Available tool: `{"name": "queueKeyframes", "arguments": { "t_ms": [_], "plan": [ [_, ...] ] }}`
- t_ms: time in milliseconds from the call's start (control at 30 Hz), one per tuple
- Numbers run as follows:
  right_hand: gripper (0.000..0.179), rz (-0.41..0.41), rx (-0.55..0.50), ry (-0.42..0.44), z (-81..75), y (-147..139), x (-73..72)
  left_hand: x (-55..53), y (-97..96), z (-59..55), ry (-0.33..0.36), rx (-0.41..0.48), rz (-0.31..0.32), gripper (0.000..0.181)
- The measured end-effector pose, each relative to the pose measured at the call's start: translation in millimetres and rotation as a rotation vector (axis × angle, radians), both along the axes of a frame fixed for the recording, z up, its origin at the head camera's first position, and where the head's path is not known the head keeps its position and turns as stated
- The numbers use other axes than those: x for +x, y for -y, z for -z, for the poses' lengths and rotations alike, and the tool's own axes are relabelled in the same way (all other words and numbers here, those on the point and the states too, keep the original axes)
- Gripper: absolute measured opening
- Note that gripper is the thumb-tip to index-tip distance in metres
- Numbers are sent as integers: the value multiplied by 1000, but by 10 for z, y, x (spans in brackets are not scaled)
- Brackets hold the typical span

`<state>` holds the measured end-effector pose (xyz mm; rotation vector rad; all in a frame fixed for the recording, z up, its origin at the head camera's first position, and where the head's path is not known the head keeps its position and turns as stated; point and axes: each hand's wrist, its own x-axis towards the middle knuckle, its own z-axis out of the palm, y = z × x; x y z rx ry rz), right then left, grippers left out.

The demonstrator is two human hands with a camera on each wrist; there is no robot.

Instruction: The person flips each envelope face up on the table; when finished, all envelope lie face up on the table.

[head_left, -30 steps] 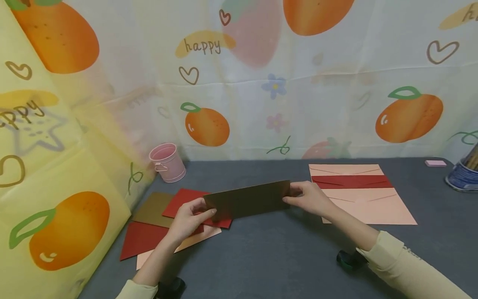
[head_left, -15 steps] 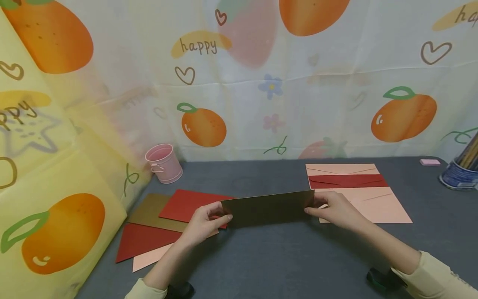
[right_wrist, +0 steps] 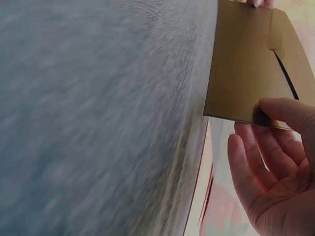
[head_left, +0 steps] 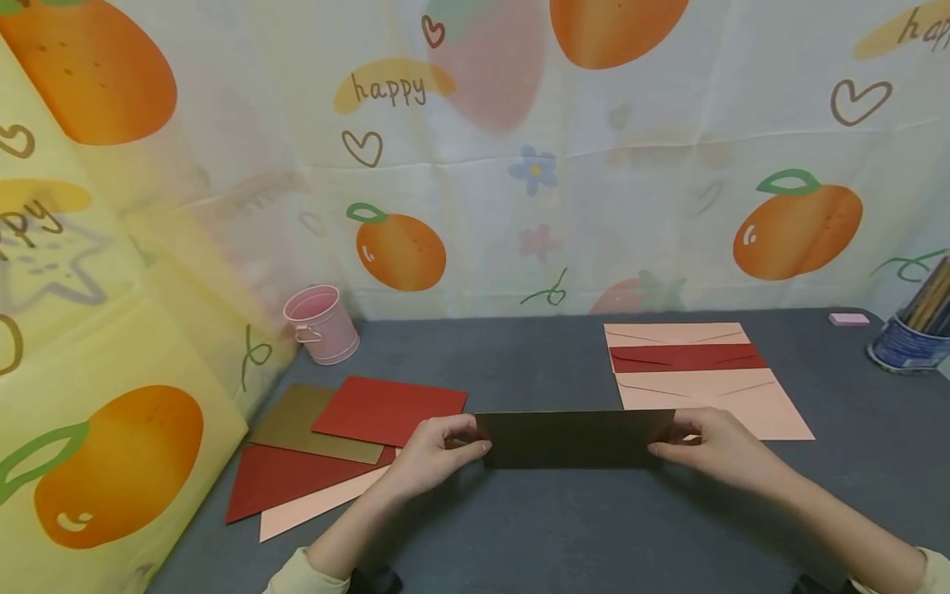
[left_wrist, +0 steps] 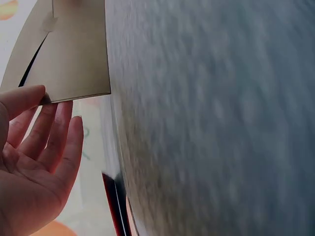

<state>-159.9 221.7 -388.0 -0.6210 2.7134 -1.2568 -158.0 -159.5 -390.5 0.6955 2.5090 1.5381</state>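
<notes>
A dark gold envelope hangs just above the table in the head view, its long edges about level. My left hand pinches its left end between thumb and fingers, and my right hand pinches the right end. Both wrist views show a flap seam on the envelope, a dark slit in the left wrist view's envelope and the right wrist view's envelope. To the left lie overlapping envelopes: a bright red one, a gold one, a dark red one and a pink one.
Behind my right hand, a red envelope lies between pink envelopes, overlapping in a row. A pink bucket stands at the back left. A blue pen holder and a pink eraser-like block are at the back right.
Both hands have carried the gold envelope rightward and nearer to me, away from the left pile. Its slant has levelled out, and more of the left envelopes shows.
</notes>
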Motion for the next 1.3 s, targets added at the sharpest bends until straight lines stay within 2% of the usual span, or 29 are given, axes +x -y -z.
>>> {"name": "queueKeyframes", "arguments": {
  "t_ms": [133,267,400,567,733,867,967,1167,1300],
  "plan": [
    [15,22,13,13,8,-148,49,-2,-130,25,-7,-18,35,8],
    [20,69,45,30,19,-299,89,-8,-286,53,-11,-27,35,4],
    [24,112,63,60,35,-467,116,-30,-460,77,-19,-29,39,10],
    [30,175,144,70,68,-701,147,-59,-698,94,-13,-26,53,15],
    [35,254,213,109,72,-926,141,-84,-956,103,74,12,38,24],
    [51,310,200,192,70,-1077,95,-120,-1149,117,151,63,33,33],
    [67,350,217,218,90,-1184,42,-142,-1279,132,212,94,29,40],
    [82,424,300,171,128,-1349,-39,-160,-1500,159,328,100,-3,48],
    [84,445,336,128,163,-1385,-55,-151,-1591,169,366,84,3,50]
  ]
}}
